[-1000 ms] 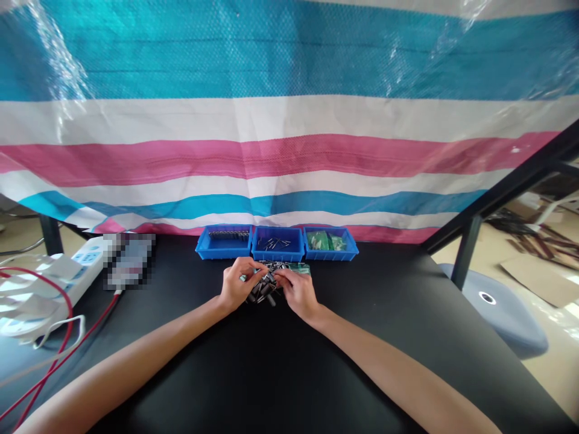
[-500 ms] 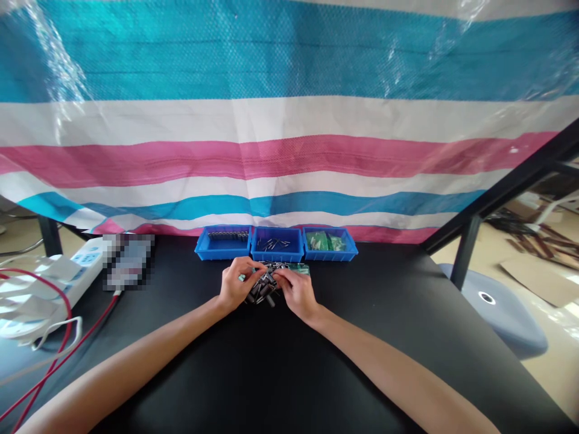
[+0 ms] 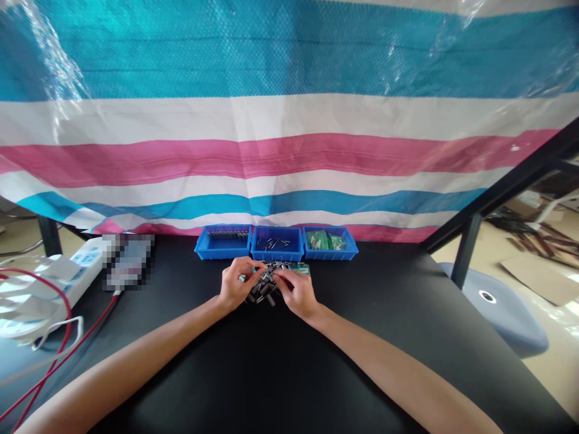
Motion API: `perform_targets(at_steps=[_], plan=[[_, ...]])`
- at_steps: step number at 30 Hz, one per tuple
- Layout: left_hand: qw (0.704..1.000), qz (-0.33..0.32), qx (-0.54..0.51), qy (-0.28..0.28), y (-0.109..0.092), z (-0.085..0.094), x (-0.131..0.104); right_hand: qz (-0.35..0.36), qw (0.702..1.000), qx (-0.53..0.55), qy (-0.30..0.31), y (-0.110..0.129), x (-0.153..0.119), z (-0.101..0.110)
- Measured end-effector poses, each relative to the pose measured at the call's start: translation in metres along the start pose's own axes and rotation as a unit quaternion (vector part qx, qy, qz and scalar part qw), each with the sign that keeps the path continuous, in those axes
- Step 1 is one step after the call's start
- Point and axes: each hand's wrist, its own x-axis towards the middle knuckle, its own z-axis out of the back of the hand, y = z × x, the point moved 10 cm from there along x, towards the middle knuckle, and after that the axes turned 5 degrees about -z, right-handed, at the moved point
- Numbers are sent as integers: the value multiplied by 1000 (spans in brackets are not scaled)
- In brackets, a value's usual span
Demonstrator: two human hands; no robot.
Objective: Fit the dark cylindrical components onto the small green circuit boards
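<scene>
The pile of small parts (image 3: 262, 291) lies between left hand (image 3: 234, 284) and right hand (image 3: 299, 292), axes mixed; whether either pinch is closed cannot be determined.

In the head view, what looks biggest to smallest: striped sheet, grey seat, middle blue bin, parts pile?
Striped sheet
Grey seat
Middle blue bin and parts pile: too alike to rank, pile partly hidden.
</scene>
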Motion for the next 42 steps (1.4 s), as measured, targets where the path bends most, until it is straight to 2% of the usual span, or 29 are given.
perform_targets(at_steps=[11,21,27,42], plan=[[999,-23,32,4,-7,1,3,10,1000,-3,-8,-2,-1,-1],[1000,-9,0,11,0,-2,-1,-7,1000,-8,-2,-6,-2,-2],[1000,-31,3,5,-2,-1,-2,-10,1000,5,0,-5,-1,-3],[997,-48,-44,48,-7,-6,-1,-21,1000,9,10,-3,1,0]])
